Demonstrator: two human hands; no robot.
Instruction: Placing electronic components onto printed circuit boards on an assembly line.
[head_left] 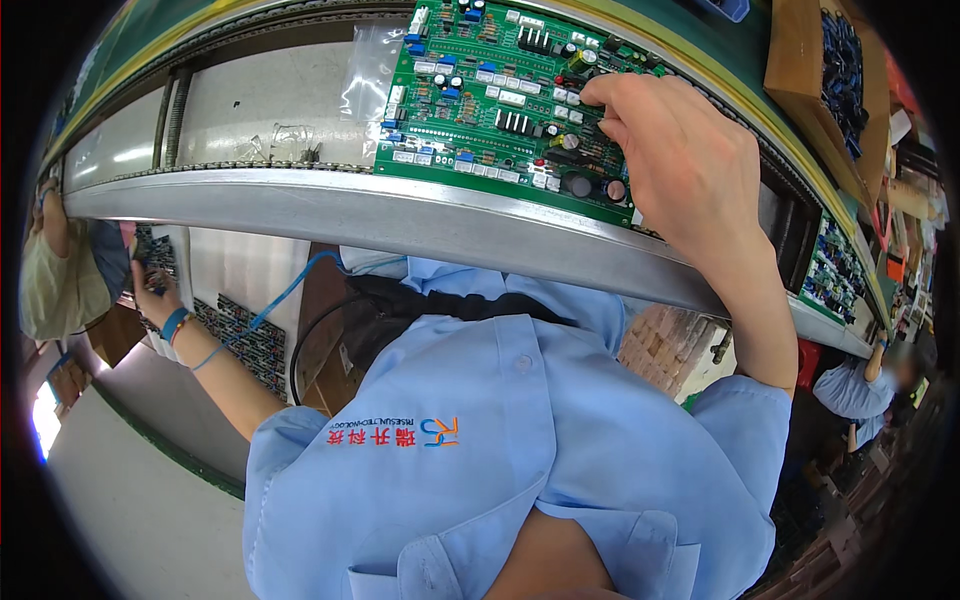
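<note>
A large green circuit board (460, 122), crowded with white connectors, capacitors and black heat sinks, lies across the rails of the conveyor at top centre. Over its right part is my right hand (690, 150), thumb and index finger bent close together at the small parts. Whatever they pinch is too small or hidden to name. Far to the left, my left hand (150, 298), with a blue strap on the wrist, reaches beside small populated boards (157, 252). Its fingers curl around something dark that I cannot make out.
Metal conveyor rails (300, 205) run across in front of me. A clear plastic bag (365, 80) sits left of the board. More small boards (245, 340) lie at left. Another green board (835, 270) and a cardboard box of dark parts (815, 90) are at right. Co-workers (855, 385) are nearby.
</note>
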